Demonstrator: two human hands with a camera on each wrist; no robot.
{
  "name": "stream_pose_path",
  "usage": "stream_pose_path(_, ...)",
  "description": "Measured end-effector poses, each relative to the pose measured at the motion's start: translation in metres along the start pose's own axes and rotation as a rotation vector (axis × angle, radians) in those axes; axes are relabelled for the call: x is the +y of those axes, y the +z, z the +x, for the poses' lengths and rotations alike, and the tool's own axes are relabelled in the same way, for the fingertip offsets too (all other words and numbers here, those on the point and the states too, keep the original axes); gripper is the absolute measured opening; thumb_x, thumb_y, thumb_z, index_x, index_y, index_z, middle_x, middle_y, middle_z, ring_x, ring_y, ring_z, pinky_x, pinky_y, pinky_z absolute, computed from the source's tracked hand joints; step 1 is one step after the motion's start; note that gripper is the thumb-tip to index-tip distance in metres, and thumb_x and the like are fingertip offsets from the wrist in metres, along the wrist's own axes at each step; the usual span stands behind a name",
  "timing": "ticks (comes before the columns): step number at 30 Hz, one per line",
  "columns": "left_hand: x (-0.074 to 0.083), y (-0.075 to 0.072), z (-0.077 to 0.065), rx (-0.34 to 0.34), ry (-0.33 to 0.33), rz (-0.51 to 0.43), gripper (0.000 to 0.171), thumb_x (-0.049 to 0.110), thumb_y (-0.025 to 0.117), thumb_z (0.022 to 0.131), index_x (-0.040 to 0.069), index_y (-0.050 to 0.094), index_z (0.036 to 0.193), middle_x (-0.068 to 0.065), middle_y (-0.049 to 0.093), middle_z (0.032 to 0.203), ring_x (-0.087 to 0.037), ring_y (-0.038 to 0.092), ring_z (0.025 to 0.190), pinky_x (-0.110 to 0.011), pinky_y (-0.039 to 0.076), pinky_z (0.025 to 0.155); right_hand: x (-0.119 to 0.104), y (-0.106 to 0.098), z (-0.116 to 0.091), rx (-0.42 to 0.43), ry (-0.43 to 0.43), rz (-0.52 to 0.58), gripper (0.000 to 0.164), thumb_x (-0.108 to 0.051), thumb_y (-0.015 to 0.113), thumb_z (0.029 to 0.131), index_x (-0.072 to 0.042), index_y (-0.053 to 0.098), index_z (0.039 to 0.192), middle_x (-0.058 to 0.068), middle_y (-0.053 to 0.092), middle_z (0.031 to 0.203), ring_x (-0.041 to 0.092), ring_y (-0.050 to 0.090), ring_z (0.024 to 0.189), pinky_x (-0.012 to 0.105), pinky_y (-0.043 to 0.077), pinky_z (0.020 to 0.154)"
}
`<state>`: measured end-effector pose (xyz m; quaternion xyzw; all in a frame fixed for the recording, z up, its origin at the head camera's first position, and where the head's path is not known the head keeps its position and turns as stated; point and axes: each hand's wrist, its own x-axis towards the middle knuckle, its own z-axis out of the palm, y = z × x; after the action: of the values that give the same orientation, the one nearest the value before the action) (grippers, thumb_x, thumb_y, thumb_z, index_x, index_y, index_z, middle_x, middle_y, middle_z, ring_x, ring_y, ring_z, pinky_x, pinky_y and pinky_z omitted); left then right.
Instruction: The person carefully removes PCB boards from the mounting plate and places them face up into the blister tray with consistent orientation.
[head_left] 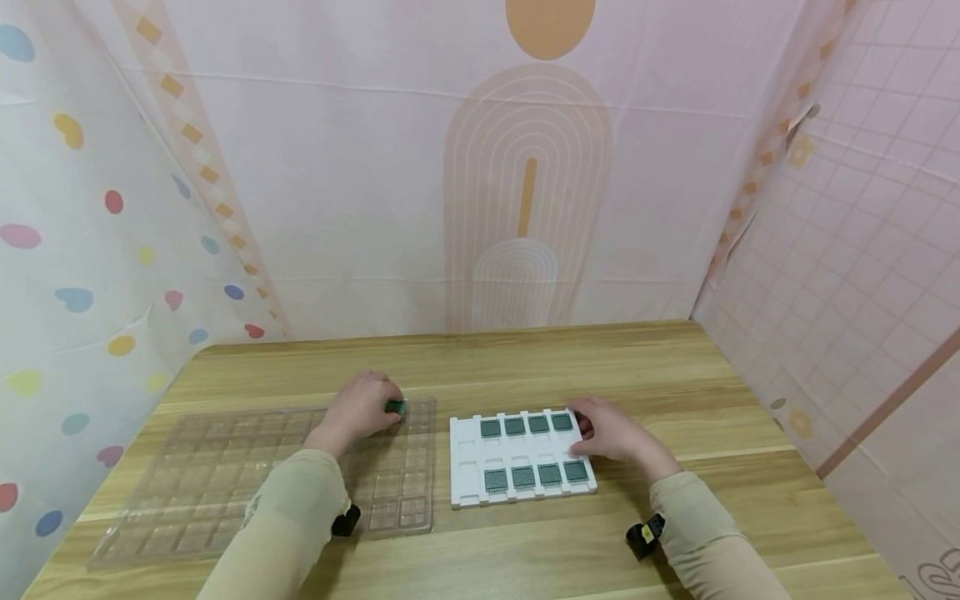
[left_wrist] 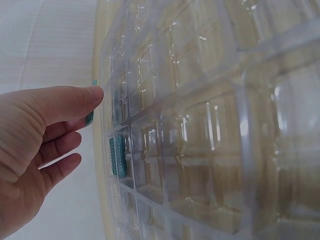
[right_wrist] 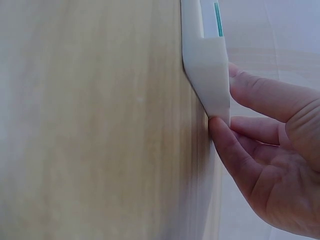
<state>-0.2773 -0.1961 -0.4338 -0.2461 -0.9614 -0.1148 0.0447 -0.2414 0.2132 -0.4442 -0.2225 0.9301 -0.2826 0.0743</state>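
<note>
My left hand (head_left: 362,406) pinches a small green circuit board (head_left: 395,407) between thumb and fingers, over the far right part of a clear plastic tray (head_left: 382,507) with many compartments. In the left wrist view, the held board (left_wrist: 90,118) is mostly hidden behind the thumb, and another green piece (left_wrist: 118,155) sits in a compartment nearby. At the white tray (head_left: 467,479), my right hand (head_left: 606,427) holds the right-hand edge, its thumb and fingers around the corner in the right wrist view. Several green circuit boards (head_left: 522,477) lie in two rows in the white tray.
Both trays lie on a wood-grain table (head_left: 525,550), the clear one left of the white one. The white tray's left-end slots (head_left: 467,431) hold no boards. A patterned curtain (head_left: 360,208) hangs behind the table and along its sides.
</note>
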Motion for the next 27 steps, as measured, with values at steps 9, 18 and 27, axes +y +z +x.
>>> stream_pose_path(9, -0.0014, 0.0017, 0.0009, -0.01, 0.0, 0.011, 0.017, 0.011, 0.081, 0.081, 0.006, 0.076, 0.097, -0.006, 0.069, 0.099, -0.029, 0.058, 0.096, -0.046, 0.049, 0.087, -0.0001, -0.0001, 0.0, -0.002, 0.004, 0.007, 0.069, -0.009, 0.083, 0.079, 0.012, 0.049, 0.135, 0.021, 0.055, 0.121, 0.023, 0.06, 0.094, 0.035, 0.052, 0.081)
stream_pose_path(18, -0.0003, 0.0008, 0.0009, -0.024, 0.0, 0.016, 0.016, 0.011, 0.081, 0.081, 0.006, 0.075, 0.096, -0.006, 0.068, 0.098, -0.03, 0.057, 0.097, -0.047, 0.048, 0.088, -0.0007, -0.0006, -0.0007, -0.005, 0.002, 0.01, 0.07, -0.01, 0.083, 0.079, 0.012, 0.049, 0.136, 0.022, 0.055, 0.121, 0.024, 0.06, 0.094, 0.034, 0.052, 0.08)
stream_pose_path(27, 0.0002, 0.0022, 0.0021, -0.018, 0.015, 0.02, 0.017, 0.01, 0.081, 0.08, 0.006, 0.076, 0.096, -0.006, 0.069, 0.096, -0.03, 0.058, 0.096, -0.048, 0.048, 0.088, -0.0011, -0.0011, -0.0007, -0.009, 0.003, 0.007, 0.07, -0.009, 0.083, 0.079, 0.012, 0.048, 0.136, 0.021, 0.055, 0.121, 0.024, 0.06, 0.094, 0.035, 0.052, 0.08)
